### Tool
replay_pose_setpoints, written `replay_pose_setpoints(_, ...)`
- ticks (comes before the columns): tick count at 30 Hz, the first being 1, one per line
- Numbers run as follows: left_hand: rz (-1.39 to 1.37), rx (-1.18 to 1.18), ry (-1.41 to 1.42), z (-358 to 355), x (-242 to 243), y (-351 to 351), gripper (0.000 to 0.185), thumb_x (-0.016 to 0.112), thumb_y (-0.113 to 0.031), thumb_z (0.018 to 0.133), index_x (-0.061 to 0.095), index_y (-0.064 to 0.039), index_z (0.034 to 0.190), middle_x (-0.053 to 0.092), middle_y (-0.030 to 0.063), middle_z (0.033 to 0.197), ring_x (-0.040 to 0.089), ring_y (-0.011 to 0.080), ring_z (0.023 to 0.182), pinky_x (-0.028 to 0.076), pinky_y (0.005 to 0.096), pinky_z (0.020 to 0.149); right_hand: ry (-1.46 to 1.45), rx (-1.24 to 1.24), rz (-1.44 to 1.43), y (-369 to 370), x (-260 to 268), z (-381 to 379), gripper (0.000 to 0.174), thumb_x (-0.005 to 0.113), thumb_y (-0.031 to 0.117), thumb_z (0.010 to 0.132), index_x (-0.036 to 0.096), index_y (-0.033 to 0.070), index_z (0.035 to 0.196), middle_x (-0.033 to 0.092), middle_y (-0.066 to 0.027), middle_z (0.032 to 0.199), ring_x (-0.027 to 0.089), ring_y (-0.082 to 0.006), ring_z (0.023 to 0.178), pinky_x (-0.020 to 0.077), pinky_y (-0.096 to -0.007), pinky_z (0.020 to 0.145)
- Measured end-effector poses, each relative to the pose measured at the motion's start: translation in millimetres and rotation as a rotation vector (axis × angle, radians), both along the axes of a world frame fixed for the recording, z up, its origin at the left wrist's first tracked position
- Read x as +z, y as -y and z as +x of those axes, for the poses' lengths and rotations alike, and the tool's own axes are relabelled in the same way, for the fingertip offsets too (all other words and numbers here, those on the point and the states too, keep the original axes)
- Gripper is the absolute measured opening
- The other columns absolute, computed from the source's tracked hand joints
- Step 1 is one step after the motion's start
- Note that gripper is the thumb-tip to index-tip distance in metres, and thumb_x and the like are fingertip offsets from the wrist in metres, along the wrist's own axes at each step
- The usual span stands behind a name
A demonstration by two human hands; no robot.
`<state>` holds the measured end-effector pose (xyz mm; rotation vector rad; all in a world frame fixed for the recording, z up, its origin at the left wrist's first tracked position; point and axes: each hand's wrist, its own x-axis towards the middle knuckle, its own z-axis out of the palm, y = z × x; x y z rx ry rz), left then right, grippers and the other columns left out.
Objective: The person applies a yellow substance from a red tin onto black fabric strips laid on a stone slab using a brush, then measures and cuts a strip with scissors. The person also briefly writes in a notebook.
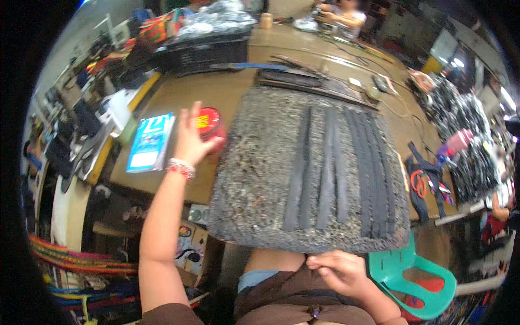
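Note:
My left hand [190, 140] is at a round red tin [209, 120] with yellow marking on its lid. Its fingers are spread along the tin's left side and the thumb crosses in front; whether they touch is blurred. Left of that hand lies a blue-and-white printed packet [150, 142]. Before me a thick, rough, speckled grey slab [260, 162] reaches over my lap, with several dark flat strips [326, 174] laid lengthwise on it. Just below the slab's near edge, above my lap, my right hand [341, 270] has curled fingers; anything between its fingertips cannot be made out.
A dark bar-like piece [292, 79] lies along the slab's far edge. A black crate [207, 50] with plastic-wrapped goods stands at the far left. Dark straps [426, 183] and a pink bottle [457, 142] are at right, above a green plastic chair [426, 276]. A person [345, 18] sits across the table.

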<state>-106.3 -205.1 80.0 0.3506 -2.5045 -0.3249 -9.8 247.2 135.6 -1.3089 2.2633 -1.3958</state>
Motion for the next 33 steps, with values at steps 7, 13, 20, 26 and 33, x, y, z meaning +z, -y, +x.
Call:
replay_pose_setpoints(7,0.177,-0.026,-0.254,11.5,2.9,67.6,0.105,0.086,-0.035,0.066,0.026,-0.002,0.146,0.045,0.022,0.14,0.048,0.0321,0.126,0.037,0.039,0.107,-0.238,-0.1,-0.001,-24.7,1.6,-16.0,0.029,0.067,0.008,0.082,0.066,0.007,0.111,0.068,-0.0104,0.097,0.067,-0.0239,0.086,0.0539,-0.035,0.076)
replay_pose_setpoints(13,0.158,0.5,-0.343,60.7,-11.9,206.3,0.113,0.077,-0.057,0.071,0.02,0.005,0.147,0.032,0.0296,0.146,0.039,0.0377,0.133,0.032,0.0403,0.11,-0.544,-0.892,0.311,-122.9,-12.8,-58.7,0.029,0.068,0.009,0.08,0.063,0.003,0.108,0.059,-0.0176,0.116,0.059,-0.0344,0.107,0.0499,-0.0396,0.088)
replay_pose_setpoints(20,0.141,0.135,-0.411,133.1,-62.1,110.5,0.035,0.062,-0.025,0.094,0.054,-0.002,0.118,0.059,0.0164,0.112,0.057,0.024,0.104,0.045,0.0365,0.09,0.039,-1.277,0.496,-230.2,-61.7,-90.2,0.038,0.063,0.032,0.09,0.062,-0.002,0.106,0.061,-0.0159,0.09,0.06,-0.0272,0.086,0.0467,-0.0383,0.079)
replay_pose_setpoints(26,1.348,0.06,0.173,182.4,-49.8,-81.0,0.038,0.051,-0.038,0.099,0.058,-0.004,0.083,0.06,0.0035,0.072,0.059,0.0121,0.059,0.046,0.0261,0.045,0.554,-1.006,-0.156,-256.5,-103.2,-125.3,0.049,0.054,0.044,0.096,0.061,-0.004,0.087,0.053,0.002,0.075,0.044,-0.0104,0.07,0.0384,-0.0295,0.063)
replay_pose_setpoints(33,1.093,0.052,-0.545,173.1,-23.0,-139.6,0.047,0.044,-0.039,0.102,0.058,0.004,0.115,0.061,0.0092,0.113,0.053,0.0155,0.107,0.04,0.0308,0.097,0.236,-1.057,-0.101,-238.7,-50.1,-97.7,0.037,0.069,0.03,0.086,0.063,-0.007,0.088,0.059,-0.0032,0.079,0.051,-0.0103,0.076,0.043,-0.0298,0.068)
